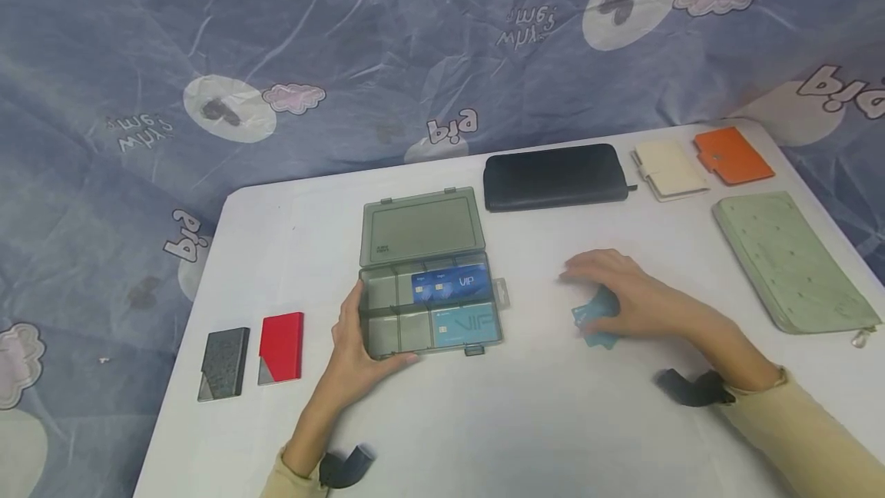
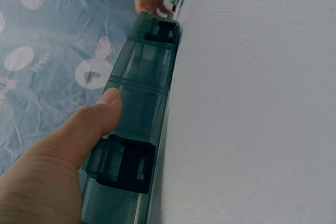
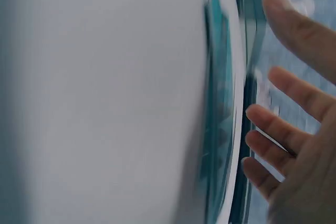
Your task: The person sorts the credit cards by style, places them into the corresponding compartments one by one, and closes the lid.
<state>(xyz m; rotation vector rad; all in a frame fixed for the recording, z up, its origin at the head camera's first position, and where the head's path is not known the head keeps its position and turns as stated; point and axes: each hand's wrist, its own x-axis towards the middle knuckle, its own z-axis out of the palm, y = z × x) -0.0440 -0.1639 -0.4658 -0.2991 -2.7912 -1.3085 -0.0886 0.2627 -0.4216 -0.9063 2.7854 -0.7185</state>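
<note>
A translucent green compartment box (image 1: 415, 330) lies with its lid (image 1: 423, 227) swung back. Dark blue VIP cards (image 1: 452, 283) fill part of its back row, and a light blue VIP card (image 1: 465, 325) lies in the front row. My left hand (image 1: 353, 363) grips the box's left end, fingers along the side and thumb on the front wall. Over a few loose light blue cards (image 1: 600, 310) on the table, my right hand (image 1: 639, 294) hovers with fingers apart; in the right wrist view the fingers (image 3: 283, 129) are spread beside the cards (image 3: 218, 108).
Left of the box lie a dark grey card case (image 1: 224, 363) and a red card case (image 1: 282, 346). Behind it is a black zip wallet (image 1: 556, 177). Cream (image 1: 667, 169) and orange (image 1: 734, 156) card holders and a green wallet (image 1: 795, 263) sit at the right.
</note>
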